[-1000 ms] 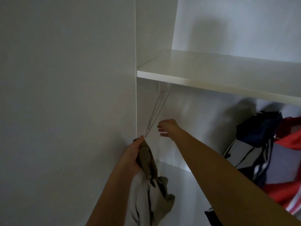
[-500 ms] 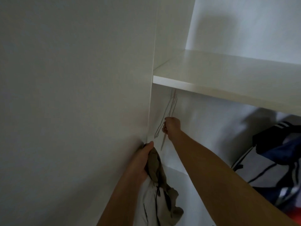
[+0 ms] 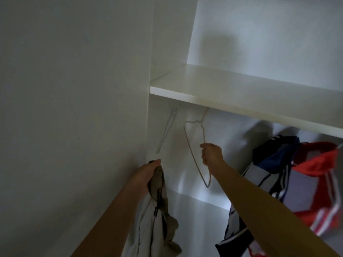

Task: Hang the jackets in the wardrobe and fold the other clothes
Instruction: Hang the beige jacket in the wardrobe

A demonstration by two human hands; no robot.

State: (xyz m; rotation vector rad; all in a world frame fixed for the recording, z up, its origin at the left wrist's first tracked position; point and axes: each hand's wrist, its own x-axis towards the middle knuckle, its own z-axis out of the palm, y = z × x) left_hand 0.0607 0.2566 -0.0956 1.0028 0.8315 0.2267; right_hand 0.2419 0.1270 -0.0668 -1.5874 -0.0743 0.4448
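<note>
Swung clear of the wardrobe (image 3: 148, 115) side wall in the last half second, a pink wire hanger (image 3: 191, 147) is now held apart from a paler second hanger (image 3: 167, 129), which has been left against that wall.

Head camera: the right hand (image 3: 211, 154) is closed in a fist round the pink hanger's right-hand wire. The hook rises above the knuckles to the underside of the shelf (image 3: 241, 93). Whether it is caught on a rail cannot be told, as nothing under the shelf is shown. The hanger's long axis is carried almost upright, with its lower tip hanging below the wrist.

The left hand (image 3: 146, 173), lower than the right hand and to its left, is clenched round the top end of a beige-and-grey jacket (image 3: 156, 216), which drops straight down beneath that hand. The jacket is thus placed down and to the left of the hanger, near it but not touching, and the left hand is the nearer of the two.

To the right of the right arm, a navy-and-grey jacket (image 3: 269, 169) and a red jacket (image 3: 315, 169) are seen already hung.

The coming move is judged to be lifting the hook free and turning the hanger level, so that it can be fed into the jacket's shoulders.
</note>
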